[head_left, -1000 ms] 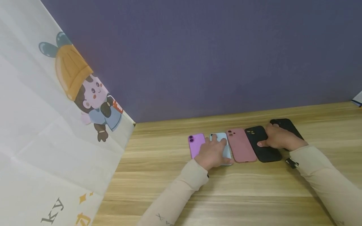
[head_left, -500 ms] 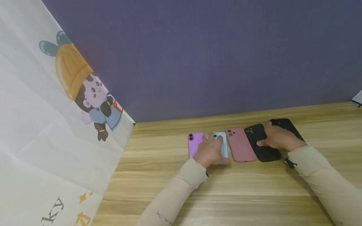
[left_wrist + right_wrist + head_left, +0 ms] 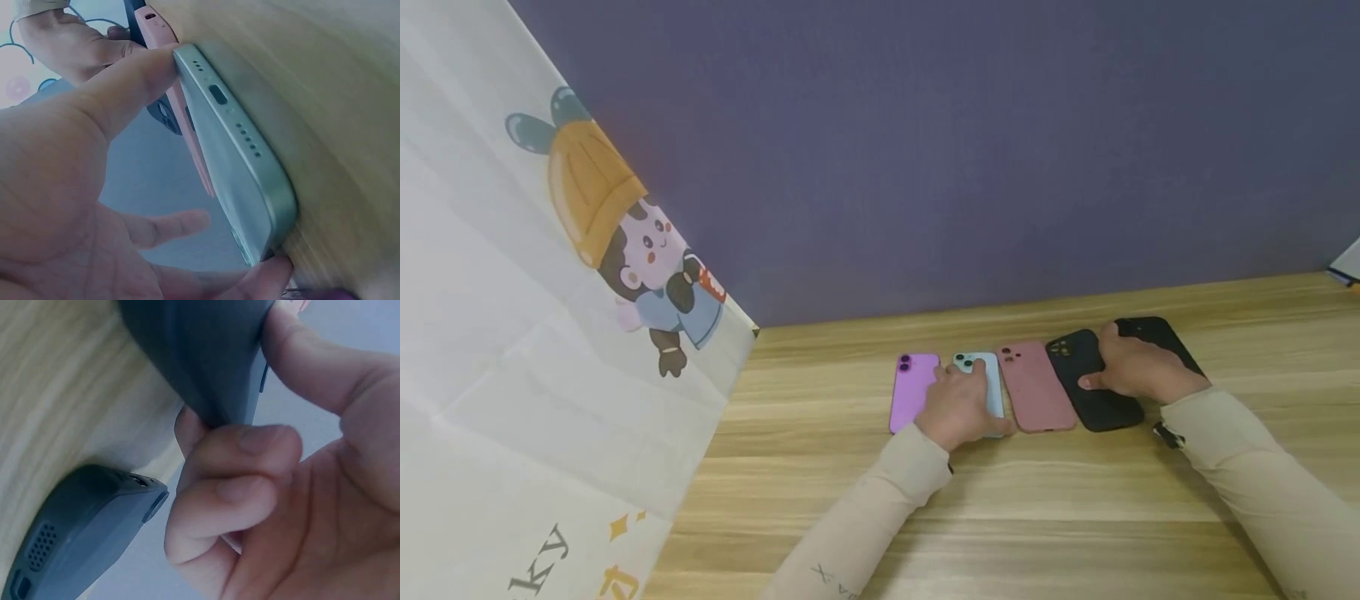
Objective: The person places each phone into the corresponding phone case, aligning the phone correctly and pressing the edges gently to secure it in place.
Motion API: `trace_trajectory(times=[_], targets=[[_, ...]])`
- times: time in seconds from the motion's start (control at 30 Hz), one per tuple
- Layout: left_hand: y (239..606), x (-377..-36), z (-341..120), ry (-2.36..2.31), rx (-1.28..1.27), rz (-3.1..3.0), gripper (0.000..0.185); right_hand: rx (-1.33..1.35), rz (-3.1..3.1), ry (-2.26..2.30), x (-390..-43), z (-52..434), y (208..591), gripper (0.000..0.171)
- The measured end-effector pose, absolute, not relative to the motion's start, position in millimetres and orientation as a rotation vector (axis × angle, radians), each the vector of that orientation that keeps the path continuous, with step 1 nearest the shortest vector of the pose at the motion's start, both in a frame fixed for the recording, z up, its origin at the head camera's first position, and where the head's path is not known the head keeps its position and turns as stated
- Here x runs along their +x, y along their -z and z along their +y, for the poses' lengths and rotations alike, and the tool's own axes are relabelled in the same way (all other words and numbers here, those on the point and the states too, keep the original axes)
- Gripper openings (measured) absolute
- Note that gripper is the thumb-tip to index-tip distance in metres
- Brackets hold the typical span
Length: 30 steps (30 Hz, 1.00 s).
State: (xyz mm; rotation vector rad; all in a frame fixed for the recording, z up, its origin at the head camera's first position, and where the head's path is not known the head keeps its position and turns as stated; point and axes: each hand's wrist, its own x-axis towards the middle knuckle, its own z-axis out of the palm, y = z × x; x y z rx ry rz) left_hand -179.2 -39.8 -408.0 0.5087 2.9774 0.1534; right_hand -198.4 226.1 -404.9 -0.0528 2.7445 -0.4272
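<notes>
My left hand point(image 3: 957, 407) spans the light blue phone point(image 3: 995, 385), camera side up on the table. The left wrist view shows the thumb at one bottom corner of this phone point(image 3: 234, 169) and a fingertip at the opposite edge. A purple phone point(image 3: 912, 387) lies just left, partly covered by that hand. My right hand point(image 3: 1131, 362) grips a black phone point(image 3: 1105, 407), thumb on its back; the right wrist view shows curled fingers at its edge. A second black phone point(image 3: 1159, 335) lies beyond, partly hidden by the hand. Between the hands lies a pink phone point(image 3: 1039, 390).
The phones form a row on the wood-grain table point(image 3: 1000, 517). A dark blue-grey panel point(image 3: 970, 150) rises behind the table. On the left hangs a white sheet point(image 3: 497, 333) with a cartoon figure.
The left hand has moved slightly left, its fingers drawing in around the light blue phone. The purple phone's near end has swung a little left. The right hand has barely moved.
</notes>
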Motion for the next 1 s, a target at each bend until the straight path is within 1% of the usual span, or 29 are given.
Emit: trace_trajectory(times=[0.23, 0.43, 0.57, 1.0], targets=[[406.7, -179.4, -40.5, -0.211, 0.49, 2.991, 0.099, -0.073, 2.775, 0.442, -196.3, 226.6, 405.4, 0.118], [406.0, -180.1, -41.9, -0.223, 0.452, 2.978, 0.106, -0.086, 2.774, 0.439, -196.5, 224.5, 403.9, 0.118], [405.4, -180.2, -42.7, -0.256, 0.434, 2.965, 0.107, -0.085, 2.779, 0.427, -195.5, 223.4, 402.6, 0.116], [400.7, -185.4, -49.1, -0.437, 0.324, 2.881, 0.128, -0.084, 2.756, 0.438, -197.4, 227.7, 406.2, 0.119]])
